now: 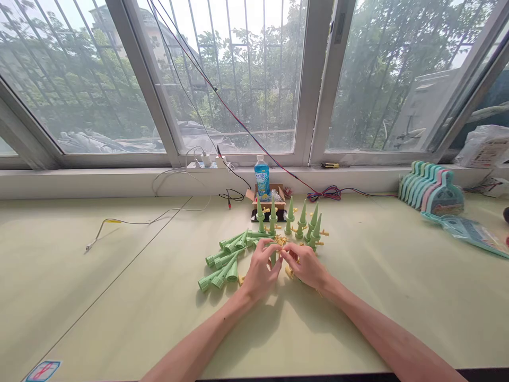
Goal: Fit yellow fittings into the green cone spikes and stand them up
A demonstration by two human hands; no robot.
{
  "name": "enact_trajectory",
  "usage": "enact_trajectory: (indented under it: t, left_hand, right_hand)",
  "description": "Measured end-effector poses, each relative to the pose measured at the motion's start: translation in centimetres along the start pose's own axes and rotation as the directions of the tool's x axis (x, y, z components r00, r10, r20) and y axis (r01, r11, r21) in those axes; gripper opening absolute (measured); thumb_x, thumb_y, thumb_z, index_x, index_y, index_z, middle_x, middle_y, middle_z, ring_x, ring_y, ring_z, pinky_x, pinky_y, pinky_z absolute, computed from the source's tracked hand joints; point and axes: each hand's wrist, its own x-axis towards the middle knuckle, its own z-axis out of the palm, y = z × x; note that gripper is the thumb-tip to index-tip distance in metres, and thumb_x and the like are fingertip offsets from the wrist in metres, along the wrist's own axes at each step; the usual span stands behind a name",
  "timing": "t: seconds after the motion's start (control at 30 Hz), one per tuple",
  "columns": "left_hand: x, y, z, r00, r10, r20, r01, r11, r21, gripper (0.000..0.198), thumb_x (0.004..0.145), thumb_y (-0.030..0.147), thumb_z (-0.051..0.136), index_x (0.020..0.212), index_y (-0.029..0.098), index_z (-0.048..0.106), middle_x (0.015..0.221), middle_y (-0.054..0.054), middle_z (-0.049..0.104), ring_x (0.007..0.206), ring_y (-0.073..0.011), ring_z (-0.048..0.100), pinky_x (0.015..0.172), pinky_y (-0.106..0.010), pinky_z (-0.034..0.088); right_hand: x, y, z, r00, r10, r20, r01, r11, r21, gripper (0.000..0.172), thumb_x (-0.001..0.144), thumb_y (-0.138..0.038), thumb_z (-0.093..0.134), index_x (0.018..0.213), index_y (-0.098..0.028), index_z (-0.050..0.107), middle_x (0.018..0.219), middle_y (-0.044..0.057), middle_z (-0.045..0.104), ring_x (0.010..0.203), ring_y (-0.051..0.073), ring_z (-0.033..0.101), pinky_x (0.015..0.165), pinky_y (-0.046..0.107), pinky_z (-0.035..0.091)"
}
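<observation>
Both hands meet at the middle of the pale green table [119,297]. My left hand [260,268] curls around a green cone-shaped spike [273,258] that stands between the hands. My right hand [304,265] pinches a small yellow part [283,253] right against that spike. Several green spikes [225,260] lie in a heap to the left of my hands. Behind them, several more green spikes [302,220] stand upright with yellow pieces at their sides. Loose yellow parts [289,273] lie under my right hand.
A blue drink bottle [262,178] and a small cardboard box [274,199] stand by the window sill. Cables [159,215] trail across the table's left and back. A stack of pastel plastic pieces [431,188] and a bagged item [467,231] sit at the right.
</observation>
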Motion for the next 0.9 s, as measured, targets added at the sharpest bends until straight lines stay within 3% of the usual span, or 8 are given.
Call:
enact_trajectory:
  t: [0.3,0.53,0.73,0.9]
  left_hand:
    - [0.14,0.02,-0.08,1.000,-0.004,0.000,0.004,1.000,-0.014,0.018,0.087,0.014,0.056,0.102,0.021,0.063,0.113,-0.008,0.051,0.073,-0.0096,0.058,0.059,-0.023,0.055]
    - [-0.05,-0.20,0.03,1.000,-0.004,0.007,0.004,1.000,-0.008,0.019,0.086,0.012,0.056,0.102,0.020,0.062,0.115,-0.007,0.051,0.066,-0.0066,0.055,0.062,-0.025,0.056]
    - [0.07,-0.09,-0.06,1.000,-0.010,0.000,0.010,1.000,-0.016,0.018,0.087,0.014,0.055,0.102,0.022,0.062,0.113,-0.007,0.051,0.070,-0.0084,0.056,0.058,-0.023,0.055]
    - [0.05,-0.02,-0.04,1.000,-0.015,0.010,0.015,1.000,-0.018,0.018,0.087,0.014,0.055,0.101,0.021,0.062,0.114,-0.008,0.051,0.075,-0.0100,0.058,0.060,-0.023,0.055]
  right_hand:
    - [-0.07,-0.08,-0.14,1.000,0.008,-0.003,-0.008,0.999,0.035,0.020,0.098,-0.032,0.047,0.096,-0.019,0.062,0.061,-0.003,0.058,0.052,0.012,0.049,0.057,0.024,0.040]
    - [0.07,-0.13,-0.10,1.000,0.004,0.001,-0.004,1.000,0.003,0.034,0.101,-0.036,0.040,0.084,-0.019,0.063,0.065,0.000,0.059,0.053,0.012,0.045,0.055,0.024,0.036]
    - [0.00,-0.18,-0.17,1.000,0.020,-0.010,-0.020,0.999,0.029,0.021,0.098,-0.033,0.047,0.096,-0.019,0.062,0.060,-0.003,0.057,0.052,0.012,0.049,0.057,0.024,0.040]
    - [-0.04,-0.16,-0.16,1.000,0.011,0.008,-0.011,1.000,0.026,0.022,0.098,-0.032,0.045,0.092,-0.019,0.062,0.061,-0.002,0.057,0.053,0.012,0.048,0.057,0.024,0.039]
